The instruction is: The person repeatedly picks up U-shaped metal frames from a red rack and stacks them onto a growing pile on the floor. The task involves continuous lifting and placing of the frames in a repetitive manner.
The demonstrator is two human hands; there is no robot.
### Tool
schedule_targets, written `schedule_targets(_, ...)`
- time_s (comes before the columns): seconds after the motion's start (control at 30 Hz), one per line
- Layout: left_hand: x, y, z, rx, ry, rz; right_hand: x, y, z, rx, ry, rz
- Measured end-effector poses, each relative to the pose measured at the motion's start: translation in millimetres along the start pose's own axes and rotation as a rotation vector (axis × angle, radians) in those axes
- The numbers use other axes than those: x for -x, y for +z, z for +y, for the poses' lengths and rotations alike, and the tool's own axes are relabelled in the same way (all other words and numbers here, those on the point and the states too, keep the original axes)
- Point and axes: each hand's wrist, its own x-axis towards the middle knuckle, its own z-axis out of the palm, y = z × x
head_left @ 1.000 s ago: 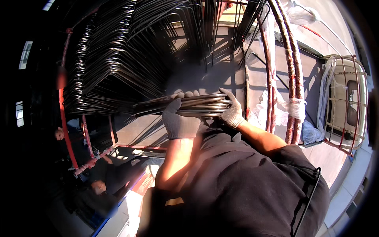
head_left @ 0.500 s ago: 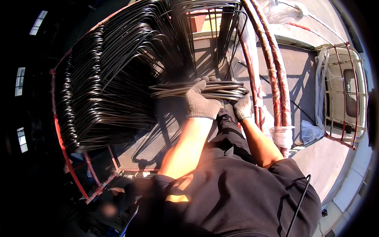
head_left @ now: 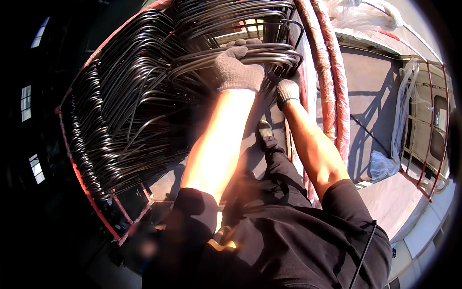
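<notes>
My left hand [head_left: 239,70], in a grey-brown knit glove, is closed around a bundle of dark bent metal rods [head_left: 284,55]. The thumb lies over the near side, and fingertips show beyond it. My right hand [head_left: 288,90], gloved too, is closed just below the bundle's right end, against its shaded downward part; its fingertips are partly hidden. Rounded bends show at both ends of the bundle. Left of my hands stands a dense row of similar bent rods [head_left: 144,86]. More rod frames [head_left: 231,19] stand just beyond the bundle.
Red rails [head_left: 83,180] bound the left side. Thick red bars wrapped in clear plastic [head_left: 335,82] run along my right. Past them are a grey metal floor [head_left: 358,91], crumpled plastic film [head_left: 382,164] and a barred rack [head_left: 428,120]. My shoe [head_left: 264,129] stands below the hands.
Both hands have moved forward with the bundle, which now overlaps the standing rod frames. My right hand sits lower relative to the bundle's end. My view has shifted, and a shoe now shows.
</notes>
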Motion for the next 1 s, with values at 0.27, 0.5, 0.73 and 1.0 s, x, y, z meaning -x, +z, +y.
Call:
schedule_targets(0.27,-42,20,28,0.069,0.143,-0.177,-54,-59,-52,-0.005,-0.059,0.128)
schedule_targets(0.5,-80,-39,23,-0.875,0.357,-0.051,-9,-149,-128,-0.329,-0.216,0.985)
schedule_targets(0.73,131,-33,113,-0.998,0.084,0.202,-47,-172,-163,0.256,-0.681,0.623)
schedule_targets(1.0,465,-325,186,-0.854,0.176,1.191,-70,-163,-151,0.313,-0.597,0.652)
